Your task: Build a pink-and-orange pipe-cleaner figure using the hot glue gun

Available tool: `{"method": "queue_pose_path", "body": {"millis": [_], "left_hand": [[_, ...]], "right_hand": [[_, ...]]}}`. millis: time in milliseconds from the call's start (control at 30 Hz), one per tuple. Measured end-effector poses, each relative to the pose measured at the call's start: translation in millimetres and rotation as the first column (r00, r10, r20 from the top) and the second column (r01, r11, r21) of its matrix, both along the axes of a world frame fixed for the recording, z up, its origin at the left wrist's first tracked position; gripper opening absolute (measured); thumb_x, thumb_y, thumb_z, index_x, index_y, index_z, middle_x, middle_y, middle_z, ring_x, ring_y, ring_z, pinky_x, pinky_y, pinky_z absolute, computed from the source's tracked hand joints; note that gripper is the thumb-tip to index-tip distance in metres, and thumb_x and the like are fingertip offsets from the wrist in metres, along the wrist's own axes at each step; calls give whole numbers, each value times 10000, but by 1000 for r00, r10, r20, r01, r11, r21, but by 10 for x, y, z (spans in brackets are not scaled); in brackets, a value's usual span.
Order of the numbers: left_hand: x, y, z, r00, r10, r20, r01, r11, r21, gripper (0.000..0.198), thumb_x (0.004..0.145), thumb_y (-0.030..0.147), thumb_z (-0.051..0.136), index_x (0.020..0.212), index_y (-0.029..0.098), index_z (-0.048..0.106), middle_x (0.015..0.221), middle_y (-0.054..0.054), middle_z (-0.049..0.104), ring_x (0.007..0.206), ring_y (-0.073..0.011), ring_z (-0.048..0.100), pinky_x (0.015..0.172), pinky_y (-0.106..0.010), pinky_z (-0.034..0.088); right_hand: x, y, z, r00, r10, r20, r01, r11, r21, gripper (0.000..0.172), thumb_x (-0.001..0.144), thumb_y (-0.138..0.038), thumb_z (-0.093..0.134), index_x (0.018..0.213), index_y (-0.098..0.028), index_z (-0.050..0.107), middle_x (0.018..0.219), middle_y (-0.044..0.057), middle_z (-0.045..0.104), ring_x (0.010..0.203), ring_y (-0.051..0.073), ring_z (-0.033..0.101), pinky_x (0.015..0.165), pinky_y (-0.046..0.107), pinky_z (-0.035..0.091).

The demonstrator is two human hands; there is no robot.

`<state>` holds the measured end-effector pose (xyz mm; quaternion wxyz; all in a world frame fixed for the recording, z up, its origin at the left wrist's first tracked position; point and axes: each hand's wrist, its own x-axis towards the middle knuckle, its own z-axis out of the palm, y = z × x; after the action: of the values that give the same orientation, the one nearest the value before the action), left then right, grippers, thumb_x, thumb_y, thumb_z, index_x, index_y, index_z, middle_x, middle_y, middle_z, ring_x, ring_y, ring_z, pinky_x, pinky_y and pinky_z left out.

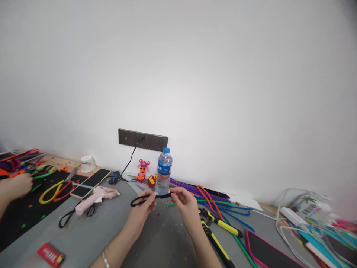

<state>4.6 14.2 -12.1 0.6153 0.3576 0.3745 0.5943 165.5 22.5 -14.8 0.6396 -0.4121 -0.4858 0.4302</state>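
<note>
Between my two hands runs a black pipe cleaner, its left part bent round into a loop. My left hand pinches it near the base of that loop. Thumb and fingers of my right hand close on its other end. Just behind my fingers stands a capped water bottle with a blue label. Two small figures, one pink and orange and one red and yellow, sit left of the bottle.
A pink glue gun, phone and yellow-red scissors lie left, near another person's hand. Yellow-black pliers, coloured pipe cleaners and a pink-edged device lie right. A red packet is at front left.
</note>
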Motion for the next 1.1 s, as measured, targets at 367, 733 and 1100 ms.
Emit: {"method": "queue_pose_path", "body": {"millis": [367, 733, 1100], "left_hand": [[11, 22, -15, 996, 24, 86, -25, 1000, 7, 300, 619, 365, 817, 688, 153, 615, 607, 25, 569, 571, -91, 526, 535, -173, 406], [-32, 68, -94, 992, 86, -91, -80, 995, 67, 300, 619, 402, 791, 708, 160, 637, 585, 19, 600, 547, -115, 534, 538, -198, 402], [-32, 36, -56, 986, 36, -164, -24, 997, 72, 357, 685, 505, 709, 679, 177, 569, 521, 53, 515, 470, -91, 445, 461, -187, 324]], "right_hand": [[1, -41, 66, 999, 14, 30, -14, 1000, 10, 321, 662, -443, 769, 808, -172, 680, 702, 43, 658, 616, 175, 591, 566, 281, 499], [32, -40, 33, 998, 26, 64, -29, 999, 40, 332, 706, -431, 746, 888, -162, 675, 708, 50, 642, 642, 192, 598, 600, 301, 509], [10, -39, 72, 999, -13, 35, 12, 1000, 7, 328, 641, -455, 768, 718, -177, 611, 661, 20, 608, 608, 170, 573, 586, 282, 480]]}}
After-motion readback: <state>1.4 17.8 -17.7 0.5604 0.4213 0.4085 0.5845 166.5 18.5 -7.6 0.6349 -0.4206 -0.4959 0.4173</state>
